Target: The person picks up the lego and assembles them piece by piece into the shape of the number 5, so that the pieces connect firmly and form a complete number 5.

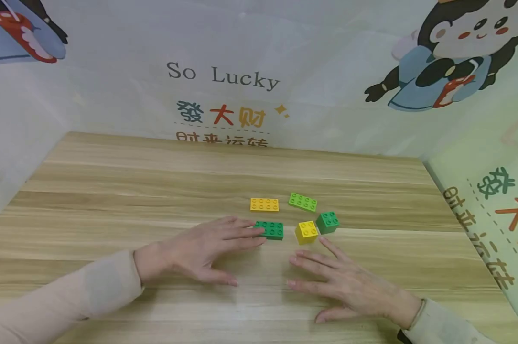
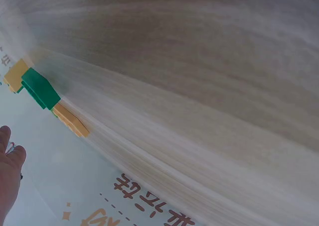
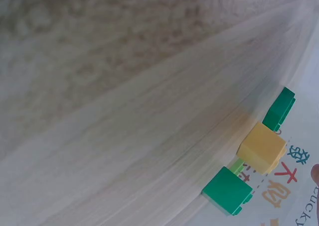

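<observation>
In the head view my left hand (image 1: 218,243) is spread out, palm down, its fingertips covering the left end of a long dark green toy brick (image 1: 273,231). The left wrist view shows some of those fingers (image 2: 16,159) apart from the bricks. Lower right, my right hand (image 1: 340,282) has its fingers loosely spread and holds nothing. Just beyond its fingertips stand a square yellow brick (image 1: 306,232) and a square dark green brick (image 1: 328,222), close beside each other. Farther back lie a flat orange-yellow brick (image 1: 264,205) and a flat light green brick (image 1: 303,202).
All the bricks lie on a wood-grain tabletop (image 1: 134,191). A pale printed sheet (image 1: 242,43) with cartoon figures and lettering rises behind the table, and more of it stands along the left and right sides.
</observation>
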{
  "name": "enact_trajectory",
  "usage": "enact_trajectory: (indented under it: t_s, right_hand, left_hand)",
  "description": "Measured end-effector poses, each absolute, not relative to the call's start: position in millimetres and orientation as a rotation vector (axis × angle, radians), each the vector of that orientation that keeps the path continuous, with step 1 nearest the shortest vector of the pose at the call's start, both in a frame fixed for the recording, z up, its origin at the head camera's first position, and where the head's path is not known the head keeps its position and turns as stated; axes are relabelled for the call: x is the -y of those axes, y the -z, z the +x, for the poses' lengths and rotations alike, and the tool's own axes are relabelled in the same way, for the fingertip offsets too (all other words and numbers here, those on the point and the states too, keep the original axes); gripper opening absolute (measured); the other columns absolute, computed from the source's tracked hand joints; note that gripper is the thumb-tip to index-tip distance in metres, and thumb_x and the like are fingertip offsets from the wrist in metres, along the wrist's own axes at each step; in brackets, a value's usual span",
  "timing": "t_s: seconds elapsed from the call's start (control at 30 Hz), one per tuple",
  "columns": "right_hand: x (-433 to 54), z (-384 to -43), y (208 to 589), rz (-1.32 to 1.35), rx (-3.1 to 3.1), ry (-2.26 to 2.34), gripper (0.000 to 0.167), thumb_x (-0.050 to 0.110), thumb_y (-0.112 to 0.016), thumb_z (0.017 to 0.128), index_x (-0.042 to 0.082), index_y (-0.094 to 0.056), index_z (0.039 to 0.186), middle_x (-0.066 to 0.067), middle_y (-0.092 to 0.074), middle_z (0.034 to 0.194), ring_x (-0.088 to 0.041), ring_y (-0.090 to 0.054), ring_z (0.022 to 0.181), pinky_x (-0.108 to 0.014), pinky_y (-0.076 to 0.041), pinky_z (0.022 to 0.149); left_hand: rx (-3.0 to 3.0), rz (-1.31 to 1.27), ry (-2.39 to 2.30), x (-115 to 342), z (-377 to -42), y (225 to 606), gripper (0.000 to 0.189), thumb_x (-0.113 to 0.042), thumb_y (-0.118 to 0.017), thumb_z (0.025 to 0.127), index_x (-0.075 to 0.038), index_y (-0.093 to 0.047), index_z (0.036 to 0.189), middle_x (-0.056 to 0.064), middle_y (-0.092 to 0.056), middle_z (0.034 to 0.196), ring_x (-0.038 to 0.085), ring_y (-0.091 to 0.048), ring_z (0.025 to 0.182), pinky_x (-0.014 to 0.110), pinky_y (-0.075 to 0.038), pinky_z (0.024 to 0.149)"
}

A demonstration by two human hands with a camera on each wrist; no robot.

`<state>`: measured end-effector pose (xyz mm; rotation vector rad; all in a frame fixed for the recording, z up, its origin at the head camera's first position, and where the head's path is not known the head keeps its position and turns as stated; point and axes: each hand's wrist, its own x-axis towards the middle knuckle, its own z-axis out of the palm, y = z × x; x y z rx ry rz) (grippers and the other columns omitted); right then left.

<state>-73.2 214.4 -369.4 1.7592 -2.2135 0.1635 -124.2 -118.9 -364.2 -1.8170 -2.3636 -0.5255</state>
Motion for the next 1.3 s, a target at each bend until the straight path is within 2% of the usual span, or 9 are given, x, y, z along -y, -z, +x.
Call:
enact_trajectory:
  t_s: [0.3,0.47,0.7,0.8,0.9,1.1,1.17,1.3]
  right_hand:
    - [-214.6,-78.4,365.4,1.710,2.150,-0.264,0.059,0.057,-0.047,0.090,0.014,-0.056,0.130,-0.016,-0.046,0.140,-0.026,-0.042,0.128,-0.053,-0.012,0.113]
    - [-217.0,-84.9,361.1,1.678,2.121,-0.344,0.057,0.053,-0.046,0.093,0.012,-0.054,0.132,-0.013,-0.045,0.141,-0.027,-0.042,0.127,-0.051,-0.013,0.114]
    - [-225.6,-102.6,357.6,1.522,2.054,-0.612,0.052,0.044,-0.052,0.094,0.006,-0.055,0.129,-0.012,-0.047,0.140,-0.021,-0.040,0.132,-0.043,-0.020,0.114]
    - [-231.6,-109.4,357.3,1.435,2.051,-0.677,0.051,0.042,-0.054,0.093,0.003,-0.058,0.125,-0.012,-0.052,0.135,-0.020,-0.045,0.127,-0.038,-0.025,0.113]
    - [-237.2,-114.0,357.8,1.381,2.065,-0.714,0.051,0.041,-0.055,0.092,0.000,-0.059,0.121,-0.018,-0.057,0.123,-0.022,-0.050,0.118,-0.032,-0.029,0.110]
    - [-243.1,-118.8,360.1,1.317,2.105,-0.761,0.052,0.040,-0.056,0.092,-0.006,-0.060,0.116,-0.021,-0.059,0.113,-0.024,-0.051,0.110,-0.021,-0.034,0.104]
    - [-242.5,-120.1,360.9,1.306,2.106,-0.763,0.051,0.039,-0.056,0.092,-0.005,-0.061,0.116,-0.020,-0.060,0.110,-0.024,-0.052,0.107,-0.020,-0.034,0.102]
    - [-237.7,-122.6,363.4,1.286,2.150,-0.736,0.048,0.041,-0.057,0.091,0.004,-0.062,0.121,-0.014,-0.062,0.108,-0.025,-0.053,0.101,-0.023,-0.035,0.098]
  left_hand:
    - [2.420,-1.646,0.797,120.7,-136.5,363.8,0.061,-0.041,-0.063,0.088,-0.007,-0.048,0.136,0.009,-0.051,0.138,0.024,-0.046,0.127,0.042,-0.037,0.104]
    - [2.592,-1.342,1.033,117.5,-145.7,364.1,0.049,-0.028,-0.068,0.087,-0.008,-0.055,0.130,0.007,-0.057,0.131,0.020,-0.052,0.122,0.038,-0.041,0.102]
    - [2.733,-0.971,1.281,109.5,-163.8,366.8,0.044,-0.018,-0.070,0.085,-0.003,-0.057,0.124,0.011,-0.060,0.126,0.025,-0.056,0.115,0.041,-0.045,0.097]
    - [2.779,-0.876,1.333,106.6,-169.6,368.7,0.045,-0.017,-0.071,0.084,-0.002,-0.057,0.124,0.012,-0.060,0.125,0.026,-0.057,0.112,0.041,-0.046,0.096]
    - [2.818,-0.816,1.366,103.4,-174.7,370.8,0.046,-0.017,-0.071,0.083,-0.002,-0.057,0.125,0.012,-0.060,0.125,0.026,-0.057,0.111,0.040,-0.047,0.094]
    - [2.905,-0.725,1.378,98.0,-183.9,375.1,0.047,-0.018,-0.072,0.083,-0.003,-0.056,0.125,0.012,-0.059,0.126,0.025,-0.057,0.109,0.038,-0.047,0.094]
    - [2.933,-0.694,1.376,96.0,-185.8,375.7,0.048,-0.019,-0.072,0.083,-0.003,-0.056,0.126,0.012,-0.059,0.126,0.025,-0.057,0.109,0.037,-0.047,0.094]
    - [2.971,-0.679,1.366,90.5,-188.4,375.6,0.049,-0.017,-0.072,0.083,-0.001,-0.055,0.126,0.013,-0.058,0.125,0.025,-0.057,0.108,0.037,-0.047,0.093]
